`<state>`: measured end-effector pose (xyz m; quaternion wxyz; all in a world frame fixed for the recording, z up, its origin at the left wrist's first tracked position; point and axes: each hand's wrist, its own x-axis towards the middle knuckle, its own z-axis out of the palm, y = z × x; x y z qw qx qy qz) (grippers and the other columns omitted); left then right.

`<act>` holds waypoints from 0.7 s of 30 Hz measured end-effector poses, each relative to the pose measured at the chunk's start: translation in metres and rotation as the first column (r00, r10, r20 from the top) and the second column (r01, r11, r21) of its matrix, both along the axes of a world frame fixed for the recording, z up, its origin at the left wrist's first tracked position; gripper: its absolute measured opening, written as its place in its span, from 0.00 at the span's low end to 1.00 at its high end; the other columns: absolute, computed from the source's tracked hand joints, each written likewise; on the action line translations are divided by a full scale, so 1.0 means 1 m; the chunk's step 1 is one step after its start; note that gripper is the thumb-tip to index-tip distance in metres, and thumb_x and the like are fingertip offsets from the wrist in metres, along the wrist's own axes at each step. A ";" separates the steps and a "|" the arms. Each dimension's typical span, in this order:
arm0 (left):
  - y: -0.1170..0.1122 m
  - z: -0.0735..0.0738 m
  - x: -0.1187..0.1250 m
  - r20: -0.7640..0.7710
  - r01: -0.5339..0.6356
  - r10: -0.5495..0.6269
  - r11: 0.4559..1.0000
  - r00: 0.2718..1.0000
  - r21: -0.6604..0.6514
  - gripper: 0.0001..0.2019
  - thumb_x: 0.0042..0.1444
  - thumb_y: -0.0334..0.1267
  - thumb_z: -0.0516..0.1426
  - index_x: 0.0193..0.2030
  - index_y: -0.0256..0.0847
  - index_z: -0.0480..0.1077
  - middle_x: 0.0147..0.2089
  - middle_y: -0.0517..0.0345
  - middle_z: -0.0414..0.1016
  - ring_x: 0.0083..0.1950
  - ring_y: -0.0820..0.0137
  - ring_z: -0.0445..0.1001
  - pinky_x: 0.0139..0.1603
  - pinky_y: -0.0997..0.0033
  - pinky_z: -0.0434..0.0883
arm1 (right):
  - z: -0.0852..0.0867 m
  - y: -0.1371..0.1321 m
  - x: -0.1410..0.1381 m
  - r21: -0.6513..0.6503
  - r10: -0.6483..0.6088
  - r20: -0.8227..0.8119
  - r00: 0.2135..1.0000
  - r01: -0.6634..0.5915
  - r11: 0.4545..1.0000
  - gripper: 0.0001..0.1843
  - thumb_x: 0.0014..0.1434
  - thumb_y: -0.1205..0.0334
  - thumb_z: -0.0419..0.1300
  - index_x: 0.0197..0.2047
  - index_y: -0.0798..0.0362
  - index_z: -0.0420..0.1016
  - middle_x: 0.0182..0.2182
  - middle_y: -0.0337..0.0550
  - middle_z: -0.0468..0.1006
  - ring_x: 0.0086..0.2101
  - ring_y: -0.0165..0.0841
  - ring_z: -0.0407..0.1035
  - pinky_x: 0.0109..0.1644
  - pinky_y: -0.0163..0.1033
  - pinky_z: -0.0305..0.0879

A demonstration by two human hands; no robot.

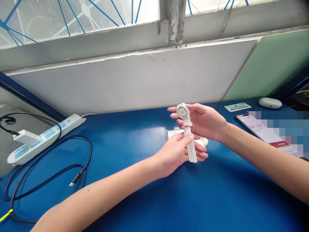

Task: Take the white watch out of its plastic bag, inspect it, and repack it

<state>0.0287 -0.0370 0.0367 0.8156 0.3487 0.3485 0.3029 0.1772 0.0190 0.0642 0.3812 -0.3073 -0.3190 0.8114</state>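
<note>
A white wristwatch (182, 111) with a round face and a holed strap is held above the blue table, dial facing me. My left hand (175, 151) pinches the strap between thumb and fingers, and the strap's end hangs down over those fingers. Behind the dial, my right hand (205, 120) holds the upper part of the watch, its fingertips showing left of the case. Partly hidden behind both hands lies a clear packet (172, 132) with a printed white label. Some white item at its right end is too covered to make out.
On the left are a white power strip (51, 133) with a white charger (26, 138) and a looped black cable (90, 149). To the right lie a phone (260, 129), a printed card (238, 107) and a white oval case (270, 102). A wall stands behind the blue table (116, 199).
</note>
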 end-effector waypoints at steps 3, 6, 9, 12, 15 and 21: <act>-0.002 -0.002 0.001 0.006 -0.021 0.022 1.000 1.000 -0.013 0.09 0.71 0.35 0.47 0.46 0.34 0.67 0.34 0.50 0.77 0.33 0.67 0.79 0.44 0.60 0.75 | -0.001 -0.002 -0.002 0.045 -0.030 0.076 0.997 0.027 0.999 0.15 0.64 0.59 0.58 0.49 0.56 0.80 0.34 0.41 0.78 0.28 0.29 0.68 0.30 0.33 0.69; -0.003 -0.001 0.002 0.022 0.008 -0.008 1.000 1.000 -0.005 0.10 0.71 0.38 0.48 0.47 0.34 0.67 0.35 0.50 0.77 0.33 0.66 0.79 0.43 0.61 0.74 | -0.006 -0.002 -0.003 0.157 -0.091 0.136 0.987 0.069 0.985 0.12 0.58 0.57 0.68 0.44 0.53 0.82 0.29 0.37 0.74 0.27 0.26 0.66 0.30 0.30 0.68; -0.003 0.000 0.001 0.069 0.054 -0.054 0.999 0.996 0.008 0.13 0.69 0.43 0.51 0.48 0.34 0.69 0.36 0.49 0.77 0.34 0.66 0.78 0.44 0.61 0.73 | -0.011 0.000 -0.002 0.247 -0.151 0.169 0.974 0.106 0.963 0.11 0.54 0.54 0.71 0.38 0.51 0.82 0.27 0.36 0.73 0.27 0.26 0.66 0.31 0.30 0.67; -0.003 -0.001 -0.001 0.143 0.075 -0.075 0.997 0.987 0.001 0.15 0.68 0.44 0.51 0.48 0.33 0.70 0.36 0.47 0.78 0.35 0.64 0.79 0.47 0.59 0.72 | -0.013 0.001 -0.001 0.267 -0.188 0.175 0.967 0.137 0.954 0.12 0.53 0.51 0.72 0.36 0.50 0.82 0.26 0.37 0.73 0.28 0.27 0.67 0.31 0.30 0.67; -0.003 -0.004 -0.002 0.155 0.062 -0.064 0.998 0.986 0.014 0.14 0.66 0.41 0.51 0.48 0.33 0.71 0.36 0.47 0.78 0.36 0.62 0.79 0.47 0.59 0.71 | -0.013 0.000 -0.002 0.246 -0.188 0.188 0.964 0.139 0.959 0.13 0.54 0.50 0.71 0.37 0.49 0.82 0.27 0.36 0.74 0.27 0.27 0.67 0.29 0.30 0.67; -0.002 -0.003 -0.001 0.077 0.038 -0.038 0.999 0.996 0.002 0.08 0.64 0.31 0.51 0.43 0.34 0.72 0.35 0.48 0.79 0.38 0.64 0.78 0.46 0.61 0.73 | -0.013 -0.002 -0.003 0.197 -0.007 0.188 0.982 -0.031 0.980 0.14 0.62 0.50 0.63 0.42 0.51 0.82 0.39 0.45 0.82 0.36 0.33 0.75 0.41 0.37 0.75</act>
